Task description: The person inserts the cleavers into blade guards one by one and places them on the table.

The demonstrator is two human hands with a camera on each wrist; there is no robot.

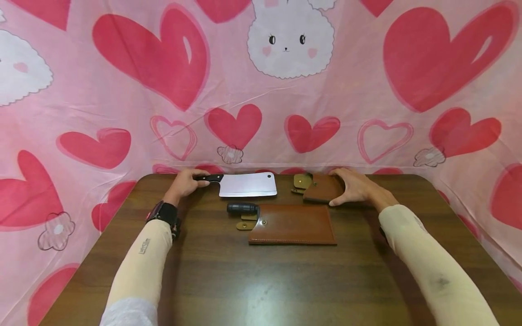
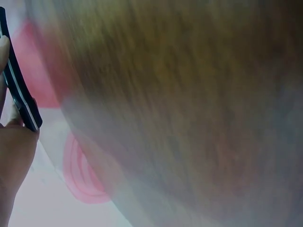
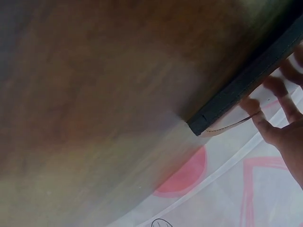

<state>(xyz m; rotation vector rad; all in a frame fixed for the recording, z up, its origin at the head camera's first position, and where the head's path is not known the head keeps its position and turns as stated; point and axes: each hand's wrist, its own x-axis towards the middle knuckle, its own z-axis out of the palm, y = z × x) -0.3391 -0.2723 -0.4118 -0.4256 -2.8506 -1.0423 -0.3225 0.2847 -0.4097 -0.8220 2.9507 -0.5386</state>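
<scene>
At the far left of the table, my left hand (image 1: 186, 184) grips the black handle (image 2: 20, 85) of a cleaver (image 1: 248, 184). Its broad silver blade points right, with a small hole near the far corner. My right hand (image 1: 354, 185) holds a brown leather sheath (image 1: 322, 188) at the back right, thumb on its near edge and fingers over the far one. An olive snap strap (image 1: 302, 182) sticks out from that sheath's left end. In the right wrist view the fingers (image 3: 274, 87) lie along the sheath's dark edge (image 3: 246, 82).
Between the arms lies a larger brown leather sheath (image 1: 294, 224), with a ribbed black handle (image 1: 241, 208) and an olive snap tab (image 1: 245, 225) at its left end. Behind the wooden table (image 1: 244, 280) hangs a pink cloth (image 1: 228, 90) with hearts.
</scene>
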